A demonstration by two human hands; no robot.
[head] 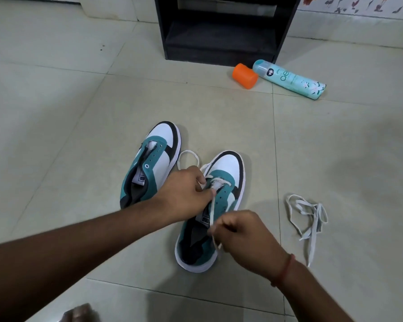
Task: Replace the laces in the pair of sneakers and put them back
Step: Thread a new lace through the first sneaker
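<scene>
Lying partly laced, teal-white sneaker [221, 194], lace [211, 212] seemingly pinched by right hand [240, 233]

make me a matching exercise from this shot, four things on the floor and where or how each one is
Things:
1. far sneaker
2. near sneaker
3. loose lace
4. spray can

States:
A. lying on its side by the orange cap
B. being laced by both hands
C. no lace in its eyelets
D. in a heap on the tiles

Pairs: 1-C, 2-B, 3-D, 4-A
</scene>
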